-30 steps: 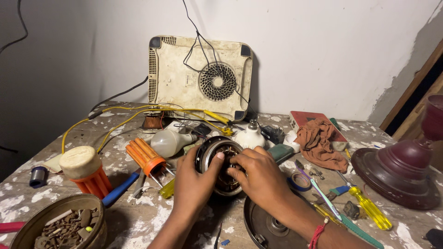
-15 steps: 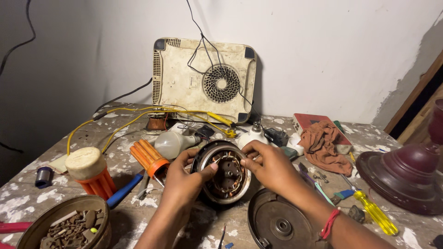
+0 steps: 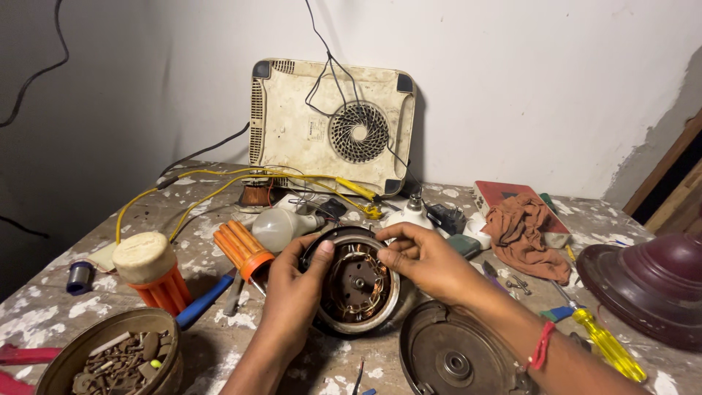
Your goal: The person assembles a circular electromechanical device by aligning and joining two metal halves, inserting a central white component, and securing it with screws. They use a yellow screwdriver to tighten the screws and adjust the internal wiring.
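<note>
The surface point(image 3: 73, 303) is grey, scarred with white chipped patches, and stands against a pale wall that falls into shadow at the left. At the near left corner sits a round tin point(image 3: 110, 358) of small rusty parts, with an orange ribbed spool point(image 3: 150, 274) behind it and a second orange ribbed piece point(image 3: 245, 249) further in. A clear bulb point(image 3: 281, 228) lies beside yellow wires point(image 3: 219, 179). Leaning upright on the wall is a cream appliance casing point(image 3: 292, 121) with a round fan grille.

In the middle of the surface, the fan motor point(image 3: 356, 289) is tilted up on its edge, its open face with copper windings turned toward the camera and its shaft axis pointing back at the viewer. The left hand point(image 3: 296, 292) clamps its left rim, thumb over the edge. The right hand point(image 3: 431, 260) pinches the upper right rim with fingers and thumb closed on it.

Just right of the motor lies a round dark cover plate point(image 3: 453, 358), flat. Further right are a rust-coloured rag point(image 3: 526, 234), a yellow-handled screwdriver point(image 3: 607, 344) and a maroon domed housing point(image 3: 651, 281).
</note>
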A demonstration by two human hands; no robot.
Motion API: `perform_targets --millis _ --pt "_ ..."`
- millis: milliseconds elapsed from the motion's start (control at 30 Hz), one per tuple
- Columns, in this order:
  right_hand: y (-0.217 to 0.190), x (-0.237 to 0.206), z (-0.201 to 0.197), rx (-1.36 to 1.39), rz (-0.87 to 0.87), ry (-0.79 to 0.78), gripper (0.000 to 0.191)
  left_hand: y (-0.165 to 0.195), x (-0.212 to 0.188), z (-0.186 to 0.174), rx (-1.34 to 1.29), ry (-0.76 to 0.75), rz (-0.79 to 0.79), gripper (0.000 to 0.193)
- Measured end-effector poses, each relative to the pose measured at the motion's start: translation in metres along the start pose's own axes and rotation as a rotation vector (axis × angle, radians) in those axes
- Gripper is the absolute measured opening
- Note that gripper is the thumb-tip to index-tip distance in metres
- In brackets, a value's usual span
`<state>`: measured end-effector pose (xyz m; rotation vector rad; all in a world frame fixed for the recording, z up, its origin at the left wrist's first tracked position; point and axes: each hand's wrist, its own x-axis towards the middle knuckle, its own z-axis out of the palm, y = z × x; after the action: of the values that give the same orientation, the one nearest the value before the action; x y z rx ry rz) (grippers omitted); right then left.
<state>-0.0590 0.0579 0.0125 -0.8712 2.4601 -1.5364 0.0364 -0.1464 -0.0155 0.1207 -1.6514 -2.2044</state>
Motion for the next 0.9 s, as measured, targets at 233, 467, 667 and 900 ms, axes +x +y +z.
perform_targets --millis 233,467,667,900 --pt "-0.002 -0.003 -0.006 0.03 0.141 -0.213 0.063 -0.008 0.006 -0.003 -0.045 0.054 -0.013 0.034" --pt "0.005 -0.001 -0.014 0.136 0.118 -0.283 0.076 -0.011 0.007 -0.002 -0.034 0.025 0.02 0.032" --pt "0.001 -0.006 -0.01 0.124 0.07 -0.266 0.075 -0.011 0.008 0.0 -0.023 0.025 0.045 0.031" --pt "0.005 -0.021 -0.006 -0.334 0.243 -0.028 0.037 -0.024 0.012 -0.001 0.042 0.075 0.002 0.039"
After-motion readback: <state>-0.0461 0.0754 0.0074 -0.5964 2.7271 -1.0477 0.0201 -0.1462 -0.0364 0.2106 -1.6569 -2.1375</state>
